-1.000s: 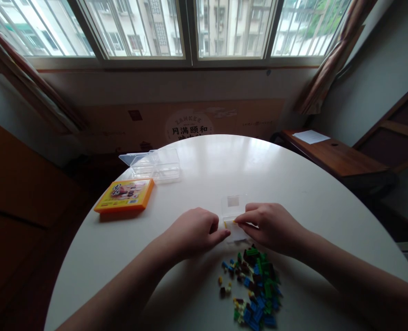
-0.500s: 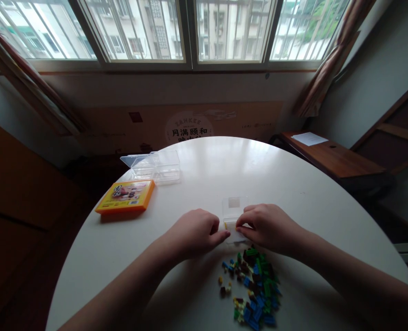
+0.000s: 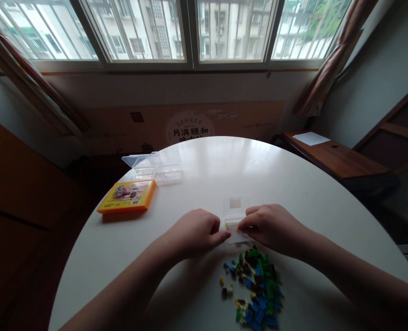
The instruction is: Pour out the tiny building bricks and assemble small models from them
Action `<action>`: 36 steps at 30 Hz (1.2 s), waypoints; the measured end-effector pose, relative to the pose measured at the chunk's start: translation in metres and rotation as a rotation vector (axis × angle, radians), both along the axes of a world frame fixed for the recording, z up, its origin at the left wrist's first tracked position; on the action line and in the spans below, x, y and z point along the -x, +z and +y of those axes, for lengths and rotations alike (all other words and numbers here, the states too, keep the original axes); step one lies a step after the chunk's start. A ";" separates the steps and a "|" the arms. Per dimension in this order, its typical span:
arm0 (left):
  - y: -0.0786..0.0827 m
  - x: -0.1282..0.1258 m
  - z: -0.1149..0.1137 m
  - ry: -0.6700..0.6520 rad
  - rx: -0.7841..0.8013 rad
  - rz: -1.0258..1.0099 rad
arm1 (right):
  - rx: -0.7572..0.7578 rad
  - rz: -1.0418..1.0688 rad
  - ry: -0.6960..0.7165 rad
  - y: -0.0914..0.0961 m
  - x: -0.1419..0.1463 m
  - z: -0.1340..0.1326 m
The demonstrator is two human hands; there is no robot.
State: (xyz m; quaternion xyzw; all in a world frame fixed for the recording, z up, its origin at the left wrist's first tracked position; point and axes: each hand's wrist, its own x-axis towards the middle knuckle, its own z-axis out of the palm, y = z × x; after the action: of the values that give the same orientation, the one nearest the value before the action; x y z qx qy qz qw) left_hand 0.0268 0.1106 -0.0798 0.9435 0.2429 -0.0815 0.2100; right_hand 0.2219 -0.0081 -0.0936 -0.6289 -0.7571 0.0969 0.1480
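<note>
A small clear plastic box (image 3: 235, 208) with its lid up sits on the round white table (image 3: 224, 170). My left hand (image 3: 193, 232) is curled with the thumb pressed against the box's left side. My right hand (image 3: 271, 226) is closed at the box's right, fingertips pinching a tiny yellow piece (image 3: 237, 228) over the box. Just below both hands lies a pile of small building bricks (image 3: 255, 287), blue, green, brown and yellow.
An orange flat box (image 3: 127, 196) lies at the table's left. Behind it stands a larger clear plastic case (image 3: 155, 165) with its lid open. A wooden desk with a sheet of paper (image 3: 310, 138) is to the right, windows beyond.
Both hands stay at the small box; the right hand's fingertips have shifted slightly at its edge. The view has drifted a little.
</note>
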 end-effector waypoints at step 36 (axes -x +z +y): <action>-0.002 -0.001 -0.002 0.019 0.001 -0.040 | -0.057 -0.064 -0.009 -0.002 0.008 0.000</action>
State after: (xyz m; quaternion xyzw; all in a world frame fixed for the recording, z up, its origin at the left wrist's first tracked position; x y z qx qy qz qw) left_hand 0.0273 0.1090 -0.0818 0.9424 0.2477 -0.0609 0.2162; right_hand 0.2137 -0.0083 -0.0960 -0.6306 -0.7610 0.0544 0.1420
